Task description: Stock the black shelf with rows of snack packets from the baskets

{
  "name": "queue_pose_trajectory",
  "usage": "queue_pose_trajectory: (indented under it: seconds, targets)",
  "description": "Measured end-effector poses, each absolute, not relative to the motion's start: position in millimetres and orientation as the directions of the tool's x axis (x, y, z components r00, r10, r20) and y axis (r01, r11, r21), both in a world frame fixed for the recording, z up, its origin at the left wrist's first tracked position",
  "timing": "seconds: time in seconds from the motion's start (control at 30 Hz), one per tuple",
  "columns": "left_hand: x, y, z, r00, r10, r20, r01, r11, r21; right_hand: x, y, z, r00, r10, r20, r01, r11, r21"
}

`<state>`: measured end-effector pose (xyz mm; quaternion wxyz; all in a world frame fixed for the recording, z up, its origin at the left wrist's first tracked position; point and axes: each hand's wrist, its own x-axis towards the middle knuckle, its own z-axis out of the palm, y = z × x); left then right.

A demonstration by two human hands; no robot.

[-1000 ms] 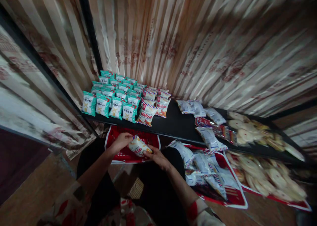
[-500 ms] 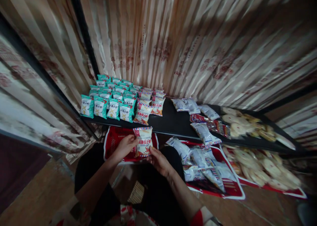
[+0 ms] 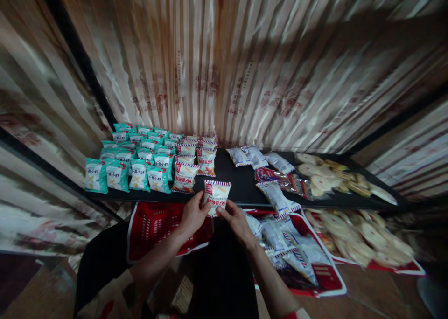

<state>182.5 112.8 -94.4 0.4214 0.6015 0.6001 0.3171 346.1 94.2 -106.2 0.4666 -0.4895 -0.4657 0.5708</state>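
Note:
Between my two hands is a white and red snack bag (image 3: pixel 216 197) with a striped top edge, upright at the front edge of the black shelf (image 3: pixel 238 186). My left hand (image 3: pixel 195 212) is closed on its left side. My right hand (image 3: pixel 238 221) pinches its lower right side. Just behind and to the left stand matching snack bags (image 3: pixel 185 176) in short rows. Left of those, several teal snack bags (image 3: pixel 139 173) stand in rows. Below my left hand lies a red basket (image 3: pixel 150 230).
More striped-edge bags (image 3: pixel 275 197) lie on the shelf to the right, beside pale flat packets (image 3: pixel 320 179). Under the shelf's right part are a red basket (image 3: pixel 336 281) of bags and another heap of pale packets (image 3: pixel 367 239). A pleated curtain (image 3: pixel 224 67) hangs behind.
Both hands have carried the snack bag up from over the red basket to the shelf's front edge, beside the matching bags. The camera view has shifted too.

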Motion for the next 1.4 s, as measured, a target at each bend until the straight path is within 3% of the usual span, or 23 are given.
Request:
queue_pose_trajectory:
  seconds: [0.3,0.53,0.77,0.87,1.0,1.2,1.4]
  targets:
    - [224,140,-112,0.062,0.969,0.240,0.547,-0.234,0.804,359,171,-110,0.015,0.998,-0.060,-0.046,-0.059,-0.997]
    - [222,160,-122,0.099,0.957,0.272,0.632,-0.272,0.726,346,212,-122,0.029,0.998,-0.047,-0.019,-0.047,-0.999]
    - [215,166,-121,0.087,0.958,0.274,0.711,-0.253,0.657,340,227,-133,0.118,0.993,0.011,0.245,-0.018,-0.969]
    - [208,159,-123,0.197,0.899,0.392,0.717,-0.405,0.568,338,225,-134,0.167,0.984,0.066,0.269,0.019,-0.963]
    - [193,142,-133,0.347,0.765,0.543,0.708,-0.593,0.383,331,228,-132,0.159,0.986,0.047,0.151,0.023,-0.988]
    - [164,131,-155,0.264,0.763,0.590,0.841,-0.481,0.247,321,234,-134,0.114,0.993,-0.014,0.069,-0.022,-0.997]
    - [150,143,-160,0.261,0.764,0.590,0.864,-0.458,0.212,315,230,-131,0.135,0.991,-0.027,0.016,-0.029,-0.999]
